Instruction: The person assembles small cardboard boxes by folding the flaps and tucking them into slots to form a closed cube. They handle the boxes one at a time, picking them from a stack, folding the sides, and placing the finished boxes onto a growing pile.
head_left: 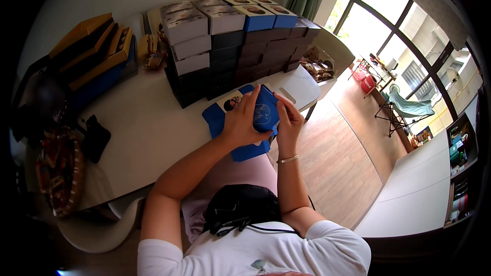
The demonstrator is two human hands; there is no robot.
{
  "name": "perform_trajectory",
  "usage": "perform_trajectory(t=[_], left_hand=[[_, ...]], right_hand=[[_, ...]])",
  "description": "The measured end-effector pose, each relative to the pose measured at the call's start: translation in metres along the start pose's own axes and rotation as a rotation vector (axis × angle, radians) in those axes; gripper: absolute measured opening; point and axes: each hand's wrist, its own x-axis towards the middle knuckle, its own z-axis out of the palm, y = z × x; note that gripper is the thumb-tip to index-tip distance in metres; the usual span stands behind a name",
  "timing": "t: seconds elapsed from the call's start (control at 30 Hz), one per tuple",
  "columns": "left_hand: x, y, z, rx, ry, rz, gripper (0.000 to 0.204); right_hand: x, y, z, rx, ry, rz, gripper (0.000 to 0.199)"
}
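A blue cardboard box, partly folded, is between my two hands over the table's right end. A pale line drawing marks its upright blue panel. My left hand grips it from the left, fingers along its upper side and thumb across its front. My right hand pinches its right edge near the top corner, with a bracelet at the wrist. A further blue flap sticks out below my left hand. To the left, a blue and cream printed part shows; whether it belongs to the same box I cannot tell.
Stacked boxes, white, dark and blue-sided, stand at the table's back. Flat yellow-brown cartons lean at left. A wicker basket and a black pouch lie nearer. Packets fill a chair beyond.
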Motion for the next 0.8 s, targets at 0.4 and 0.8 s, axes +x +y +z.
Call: perform_trajectory(t=[0.4, 0.8], left_hand=[[0.0005, -0.0017, 0.0015, 0.035, 0.081, 0.074, 0.120], [-0.0011, -0.0024, 0.0040, 0.107, 0.085, 0.139, 0.120]], right_hand=[[0.0021, 0.0067, -0.0044, -0.003, -0.054, -0.019, 0.017], [0.0039, 0.0112, -0.0006, 0.117, 0.041, 0.124, 0.013]])
